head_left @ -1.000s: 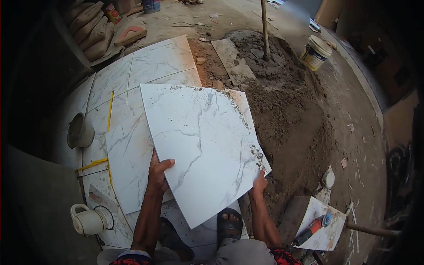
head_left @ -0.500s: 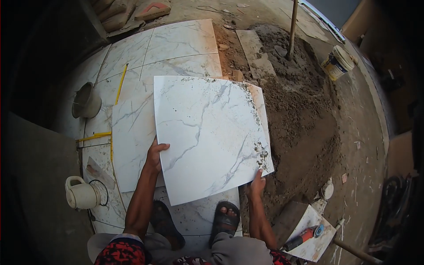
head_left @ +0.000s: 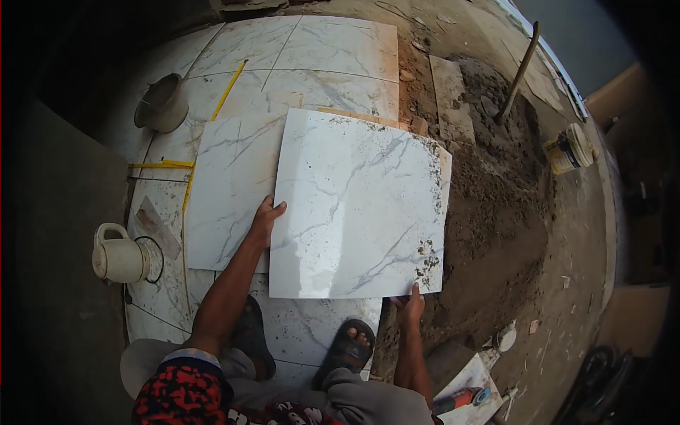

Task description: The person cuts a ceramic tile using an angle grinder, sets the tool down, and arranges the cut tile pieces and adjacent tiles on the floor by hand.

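Observation:
A large white marble-patterned tile point(head_left: 361, 205) is held up in front of me, with grey grit along its right edge. My left hand point(head_left: 268, 218) grips its left edge, thumb on the face. At the lower right corner, my right hand point(head_left: 411, 308) holds it with the thumb on top and the fingers underneath. Another marble-patterned tile point(head_left: 230, 191) lies to the left, partly hidden behind the held one. Beside that lies a yellow folding rule point(head_left: 190, 185), bent at an angle.
A dark bucket point(head_left: 161, 106) and a cream jug point(head_left: 122, 259) stand on laid tiles point(head_left: 336, 46) to the left. Rightward are a mortar heap point(head_left: 489, 92) with an upright wooden handle point(head_left: 520, 74), a labelled pail point(head_left: 569, 150) and an angle grinder point(head_left: 457, 401).
The held tile has turned slightly, its lower edge now nearly level, and a bright reflection shows on its face. Both hands keep their grip. My view has shifted.

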`<state>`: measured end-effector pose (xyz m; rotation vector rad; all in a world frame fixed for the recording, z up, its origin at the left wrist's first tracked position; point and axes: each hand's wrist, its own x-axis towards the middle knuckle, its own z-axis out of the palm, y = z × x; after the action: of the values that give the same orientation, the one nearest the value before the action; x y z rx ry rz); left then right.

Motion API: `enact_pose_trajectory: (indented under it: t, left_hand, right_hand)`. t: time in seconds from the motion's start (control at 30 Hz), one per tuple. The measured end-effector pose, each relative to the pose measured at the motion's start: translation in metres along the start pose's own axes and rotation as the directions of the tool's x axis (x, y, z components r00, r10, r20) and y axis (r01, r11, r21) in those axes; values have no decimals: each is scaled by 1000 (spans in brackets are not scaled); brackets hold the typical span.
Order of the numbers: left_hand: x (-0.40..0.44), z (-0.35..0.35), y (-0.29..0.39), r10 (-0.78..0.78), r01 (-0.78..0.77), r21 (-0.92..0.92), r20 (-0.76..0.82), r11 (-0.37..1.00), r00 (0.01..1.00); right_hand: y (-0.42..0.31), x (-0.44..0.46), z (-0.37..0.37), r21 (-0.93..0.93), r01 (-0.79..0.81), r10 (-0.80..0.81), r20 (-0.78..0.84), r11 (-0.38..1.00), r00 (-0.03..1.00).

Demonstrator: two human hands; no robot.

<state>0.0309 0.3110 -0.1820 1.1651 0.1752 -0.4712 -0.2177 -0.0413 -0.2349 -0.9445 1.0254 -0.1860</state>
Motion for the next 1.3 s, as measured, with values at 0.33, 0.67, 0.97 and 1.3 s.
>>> enact_pose_trajectory:
  t: [0.33, 0.67, 0.97, 1.3]
  left_hand:
    - [15, -24, -35, 51, -46, 72, -75, 996, 996]
    - [23, -30, -47, 64, -33, 154, -196, 987, 978]
    - [28, -33, -61, 229, -117, 304, -365, 946, 903]
    - [31, -24, -14, 120, 263, 740, -420, 619, 900]
  right_hand:
    - [-6, -12, -12, -85, 15, -15, 2, 996, 1000]
    - [-7, 9, -62, -317, 77, -47, 103, 945, 994]
    - [-31, 29, -73, -238, 40, -31, 44, 971, 999]
    - [-14, 46, -64, -142, 5, -15, -73, 990, 997]
